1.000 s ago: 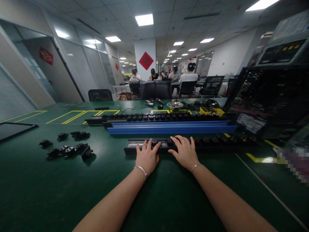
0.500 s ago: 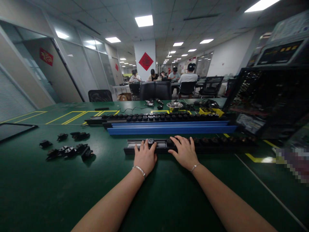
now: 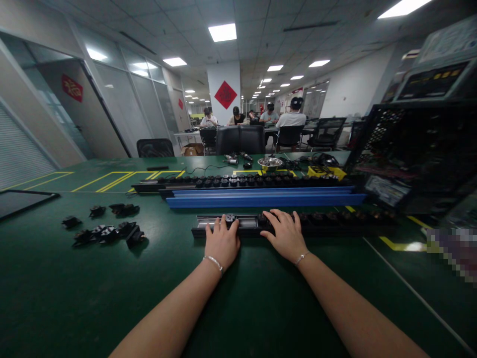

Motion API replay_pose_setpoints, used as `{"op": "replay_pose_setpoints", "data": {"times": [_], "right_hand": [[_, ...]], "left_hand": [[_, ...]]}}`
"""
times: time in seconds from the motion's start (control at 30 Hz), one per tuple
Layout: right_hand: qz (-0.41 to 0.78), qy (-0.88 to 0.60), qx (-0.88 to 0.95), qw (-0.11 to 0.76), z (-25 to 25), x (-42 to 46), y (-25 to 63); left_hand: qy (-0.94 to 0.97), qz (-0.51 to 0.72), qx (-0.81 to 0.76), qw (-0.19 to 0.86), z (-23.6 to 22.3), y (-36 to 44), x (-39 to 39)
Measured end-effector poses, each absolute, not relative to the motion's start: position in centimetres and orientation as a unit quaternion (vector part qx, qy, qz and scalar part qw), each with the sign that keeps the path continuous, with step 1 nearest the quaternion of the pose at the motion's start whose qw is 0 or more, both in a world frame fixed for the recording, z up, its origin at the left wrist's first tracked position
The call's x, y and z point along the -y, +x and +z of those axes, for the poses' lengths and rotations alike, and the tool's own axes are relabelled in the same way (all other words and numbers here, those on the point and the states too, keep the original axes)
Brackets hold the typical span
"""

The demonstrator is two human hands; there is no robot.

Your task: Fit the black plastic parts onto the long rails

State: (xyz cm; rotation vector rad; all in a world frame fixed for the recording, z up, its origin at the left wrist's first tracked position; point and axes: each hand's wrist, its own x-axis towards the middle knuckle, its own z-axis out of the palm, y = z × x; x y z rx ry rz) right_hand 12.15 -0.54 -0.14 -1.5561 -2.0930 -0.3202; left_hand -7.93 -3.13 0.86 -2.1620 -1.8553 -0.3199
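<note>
A long black track rail (image 3: 199, 232) with a bare silver channel at its left end lies across the green table in front of me. My left hand (image 3: 222, 244) has its fingers and thumb around a small black-and-silver socket module (image 3: 230, 218) sitting in that channel. Over the rail to the right, my right hand (image 3: 286, 236) grips with its thumb at the front face and its fingers across the top. Those fingers touch a dark module (image 3: 262, 217), partly hidden. Several more modules (image 3: 333, 217) line the rail's right part.
Loose black modules (image 3: 108, 232) are scattered at the left. Behind the rail lie blue strips (image 3: 261, 200) and another module-filled rail (image 3: 179, 183). Farther back are a metal bowl (image 3: 270, 162) and a yellow tray (image 3: 323, 172). A dark computer case (image 3: 410, 154) stands at the right.
My left hand has shifted slightly left along the rail, and the socket module under its fingers has moved left with it. My right hand stays in place.
</note>
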Motion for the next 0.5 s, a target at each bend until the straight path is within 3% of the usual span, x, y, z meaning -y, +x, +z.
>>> {"op": "replay_pose_setpoints", "data": {"times": [0.5], "right_hand": [[-0.120,-0.573,0.772,0.247,-0.15,0.46,12.23]], "left_hand": [[-0.744,-0.093,0.651,0.119,1.32,-8.37,3.17]]}}
